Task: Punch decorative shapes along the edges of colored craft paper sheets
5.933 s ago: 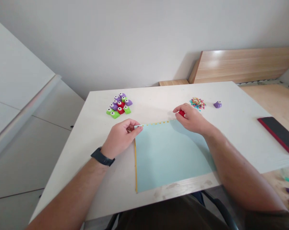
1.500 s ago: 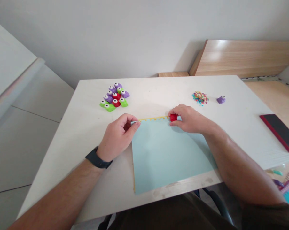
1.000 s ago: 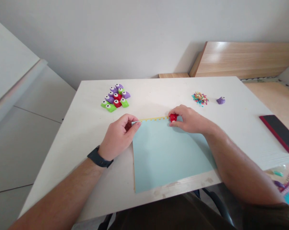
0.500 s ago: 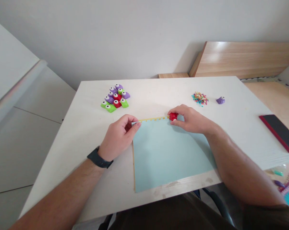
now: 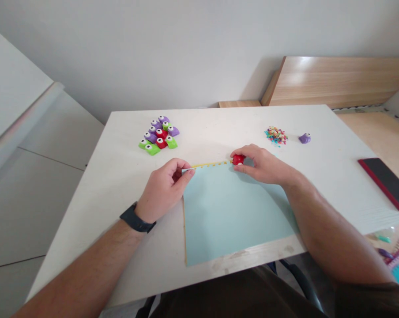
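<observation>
A light-blue sheet of paper (image 5: 235, 212) lies near the table's front edge, with a strip of yellow (image 5: 202, 165) showing along its far and left edges. Small punched marks run along that far edge, between my hands. My left hand (image 5: 169, 187) pinches the sheet's far left corner between thumb and fingers. At the far edge, further right, my right hand (image 5: 264, 164) grips a small red craft paper punch (image 5: 238, 160) between thumb and fingertips. The punch sits over the paper's edge; its slot is hidden.
Several purple, green and red craft punches (image 5: 159, 134) stand grouped at the back left. Colourful paper bits (image 5: 276, 135) lie in a pile at the back right, beside a purple punch (image 5: 304, 138). A dark flat object with a red edge (image 5: 386, 183) rests at the right edge.
My right hand and the red punch have shifted very slightly left along the paper's far edge. My left hand stays on the corner.
</observation>
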Available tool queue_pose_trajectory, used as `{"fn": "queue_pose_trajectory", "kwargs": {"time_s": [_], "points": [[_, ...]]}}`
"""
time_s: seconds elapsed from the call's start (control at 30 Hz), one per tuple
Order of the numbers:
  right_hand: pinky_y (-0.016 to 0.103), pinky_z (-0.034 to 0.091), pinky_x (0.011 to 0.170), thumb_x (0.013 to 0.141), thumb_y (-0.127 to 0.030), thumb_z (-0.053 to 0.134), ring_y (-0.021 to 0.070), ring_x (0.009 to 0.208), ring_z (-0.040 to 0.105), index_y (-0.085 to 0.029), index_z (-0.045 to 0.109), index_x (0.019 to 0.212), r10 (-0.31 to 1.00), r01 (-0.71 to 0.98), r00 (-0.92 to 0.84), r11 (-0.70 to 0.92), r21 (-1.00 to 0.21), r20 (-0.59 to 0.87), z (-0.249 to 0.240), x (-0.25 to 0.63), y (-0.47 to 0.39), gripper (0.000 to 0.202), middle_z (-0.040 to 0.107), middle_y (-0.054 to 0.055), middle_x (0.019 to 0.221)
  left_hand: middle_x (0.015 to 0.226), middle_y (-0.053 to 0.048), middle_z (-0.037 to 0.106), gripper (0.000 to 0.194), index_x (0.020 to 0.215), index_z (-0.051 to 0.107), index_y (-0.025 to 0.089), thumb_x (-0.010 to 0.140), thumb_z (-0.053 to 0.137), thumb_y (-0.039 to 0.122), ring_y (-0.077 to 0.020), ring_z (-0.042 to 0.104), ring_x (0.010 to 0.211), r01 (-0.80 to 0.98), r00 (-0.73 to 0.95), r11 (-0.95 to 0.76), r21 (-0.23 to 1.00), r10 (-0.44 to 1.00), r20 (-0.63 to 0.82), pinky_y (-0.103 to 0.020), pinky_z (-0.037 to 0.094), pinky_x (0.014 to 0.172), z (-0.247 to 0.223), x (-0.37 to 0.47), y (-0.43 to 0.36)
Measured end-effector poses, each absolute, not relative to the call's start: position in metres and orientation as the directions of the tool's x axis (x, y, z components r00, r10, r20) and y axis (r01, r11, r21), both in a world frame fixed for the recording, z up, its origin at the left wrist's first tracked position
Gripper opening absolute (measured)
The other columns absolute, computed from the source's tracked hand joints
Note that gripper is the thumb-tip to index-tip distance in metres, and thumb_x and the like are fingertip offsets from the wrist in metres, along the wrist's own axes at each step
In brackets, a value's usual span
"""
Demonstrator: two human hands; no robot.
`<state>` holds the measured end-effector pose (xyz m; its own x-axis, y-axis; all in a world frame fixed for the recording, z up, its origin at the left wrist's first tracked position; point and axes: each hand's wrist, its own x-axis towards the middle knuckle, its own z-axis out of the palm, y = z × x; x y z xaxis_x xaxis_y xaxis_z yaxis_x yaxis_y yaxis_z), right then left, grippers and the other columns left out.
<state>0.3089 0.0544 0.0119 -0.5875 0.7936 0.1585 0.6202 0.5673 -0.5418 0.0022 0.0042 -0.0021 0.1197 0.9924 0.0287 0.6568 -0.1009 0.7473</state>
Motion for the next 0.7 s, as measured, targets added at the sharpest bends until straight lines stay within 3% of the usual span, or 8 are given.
{"fn": "queue_pose_trajectory", "kwargs": {"time_s": [0.17,0.7], "points": [[0.04,0.048,0.095,0.093,-0.038,0.067,0.0258,0.101,0.064,-0.018,0.07,0.119,0.786,0.639,-0.595,0.588,-0.496,0.166,0.0084,0.3084,0.0563,0.033,0.072,0.011,0.106,0.074,0.004,0.063,0.027,0.1,0.063,0.024,0.094,0.062,0.05,-0.0133,0.055,0.062,0.652,0.119,-0.101,0.751,0.992,0.031,-0.026,0.042,0.059,-0.0027,0.0021,0.0038],[0.035,0.048,0.092,0.105,-0.035,0.044,0.0229,0.099,0.067,-0.021,0.072,0.111,0.84,0.687,-0.532,0.502,-0.526,0.107,0.0134,0.3074,0.0559,0.032,0.075,0.008,0.106,0.074,0.004,0.063,0.028,0.1,0.063,0.024,0.094,0.061,0.052,-0.0131,0.055,0.062,0.648,0.128,-0.114,0.753,0.991,0.04,-0.027,0.042,0.059,-0.0031,0.0019,0.0046]]}}
